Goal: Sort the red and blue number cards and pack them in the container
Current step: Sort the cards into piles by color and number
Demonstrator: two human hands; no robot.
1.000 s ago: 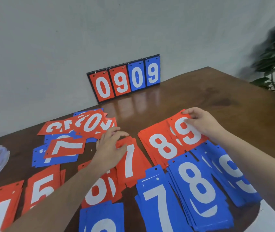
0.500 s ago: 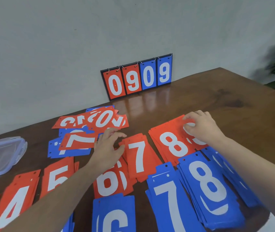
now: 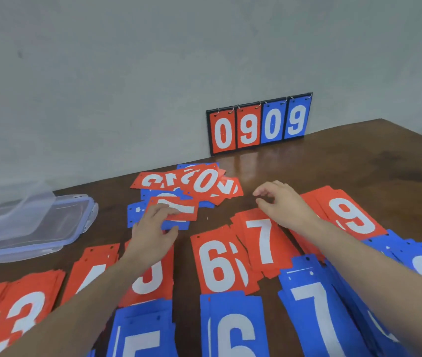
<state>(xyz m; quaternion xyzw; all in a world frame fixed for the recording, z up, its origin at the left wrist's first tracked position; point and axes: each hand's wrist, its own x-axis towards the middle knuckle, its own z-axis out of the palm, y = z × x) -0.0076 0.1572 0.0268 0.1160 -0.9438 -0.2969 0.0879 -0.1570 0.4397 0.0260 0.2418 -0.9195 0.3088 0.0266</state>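
Left hand (image 3: 153,233) reaches forward, fingers fairly straight, laid on a red card (image 3: 176,208) atop the unsorted pile (image 3: 186,191); thumb under the card's near edge, looks like a light pinch but blurred, cannot tell for sure. Right hand (image 3: 282,204) hovers over the table (image 3: 359,163) just past the red 7 stack (image 3: 264,240), fingers loosely curled, holding nothing.

Versus half a second ago: right hand has left the red 9 stack (image 3: 354,217) and moved left toward the pile; left hand has moved forward onto the card. View has swung left, so the clear container (image 3: 32,222) shows more fully, at far left, apart from the cards.

Sorted stacks lie in rows: red 6 (image 3: 217,264), blue 7 (image 3: 318,313), blue 6 (image 3: 233,331), blue 5 (image 3: 143,331). The red stack under the left forearm is partly hidden. The red 8 stack is covered by the right arm. Left-edge red stacks are cut off. Scoreboard (image 3: 258,124) reads 0909 at the wall.
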